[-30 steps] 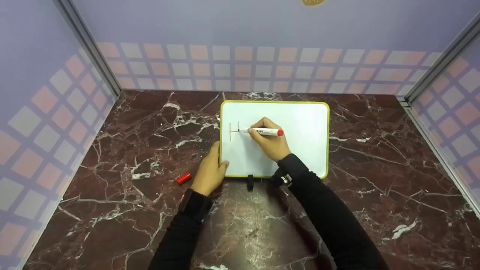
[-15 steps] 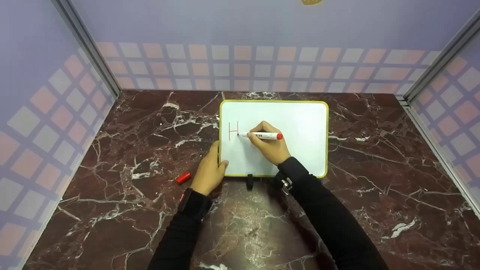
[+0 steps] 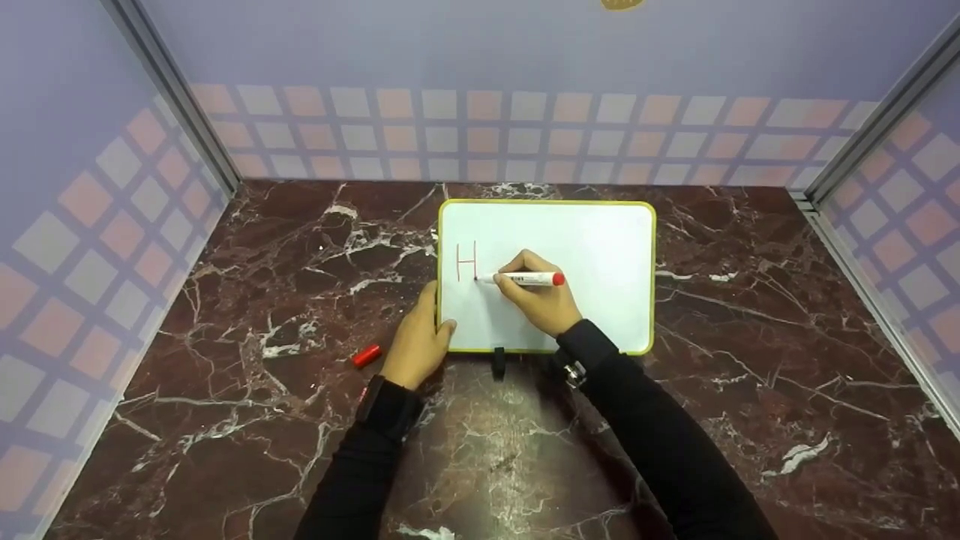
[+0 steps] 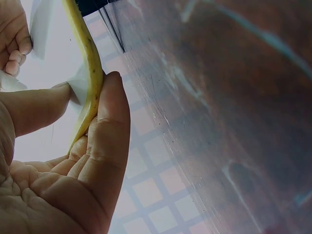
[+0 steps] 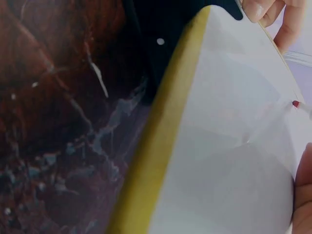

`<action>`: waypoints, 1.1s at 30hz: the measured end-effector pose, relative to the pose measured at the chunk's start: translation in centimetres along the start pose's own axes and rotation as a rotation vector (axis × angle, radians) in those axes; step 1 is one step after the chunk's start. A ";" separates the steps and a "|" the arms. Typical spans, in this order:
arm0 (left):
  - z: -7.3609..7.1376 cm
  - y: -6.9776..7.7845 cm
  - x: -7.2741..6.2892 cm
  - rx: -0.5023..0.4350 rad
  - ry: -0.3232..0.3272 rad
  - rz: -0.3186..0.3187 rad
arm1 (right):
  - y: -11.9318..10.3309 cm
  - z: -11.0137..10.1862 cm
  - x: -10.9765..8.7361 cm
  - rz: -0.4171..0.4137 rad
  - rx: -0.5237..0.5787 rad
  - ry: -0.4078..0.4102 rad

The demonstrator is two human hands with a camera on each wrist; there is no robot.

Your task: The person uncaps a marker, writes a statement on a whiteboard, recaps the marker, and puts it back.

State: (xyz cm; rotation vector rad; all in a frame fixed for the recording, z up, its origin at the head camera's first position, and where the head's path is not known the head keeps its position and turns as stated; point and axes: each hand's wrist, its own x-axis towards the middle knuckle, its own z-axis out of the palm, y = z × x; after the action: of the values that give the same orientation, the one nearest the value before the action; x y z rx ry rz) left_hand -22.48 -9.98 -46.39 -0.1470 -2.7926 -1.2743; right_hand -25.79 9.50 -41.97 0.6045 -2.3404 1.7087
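Note:
A yellow-framed whiteboard [image 3: 600,240] stands on the marbled table, with a red letter H [image 3: 466,261] drawn near its left side. My right hand [image 3: 544,296] pinches a white marker [image 3: 534,279] with a red end, its tip touching the foot of the H's right stroke. In the right wrist view the red marker tip [image 5: 296,104] meets the board. My left hand [image 3: 420,341] grips the board's lower left edge, thumb on the front and fingers behind. The left wrist view shows that thumb and fingers [image 4: 114,117] around the yellow frame [image 4: 90,63].
A red marker cap [image 3: 367,356] lies on the table left of my left hand. A black clip-like piece [image 3: 499,364] sits at the board's bottom edge. Purple walls with pink and white squares [image 3: 484,135] enclose the back and sides of the marbled table [image 3: 262,435].
My right hand has moved down with the marker, lengthening the H's right stroke from just above the crossbar to its foot. The left hand keeps its hold on the board.

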 end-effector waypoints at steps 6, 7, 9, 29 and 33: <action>0.0 0.1 -0.1 -0.009 0.004 0.001 | 0.1 0.0 -0.3 -0.008 0.011 0.003; 0.0 0.0 -0.1 -0.010 0.005 0.002 | 0.1 0.0 -0.3 -0.007 0.016 0.013; 0.0 0.0 -0.1 -0.013 0.005 0.005 | 0.1 -0.1 -0.3 -0.011 0.025 0.052; -0.1 0.0 -0.2 -0.010 0.009 0.038 | 3.2 0.3 0.7 -0.050 -0.005 0.109; -0.1 0.0 -0.2 -0.002 0.008 0.033 | 3.3 0.3 0.7 -0.052 0.010 0.125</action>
State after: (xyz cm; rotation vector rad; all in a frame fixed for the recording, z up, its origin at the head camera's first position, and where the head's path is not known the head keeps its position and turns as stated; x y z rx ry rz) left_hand -22.30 -10.07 -46.30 -0.1861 -2.7701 -1.2674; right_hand -27.80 9.87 -44.64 0.5384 -2.2130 1.6851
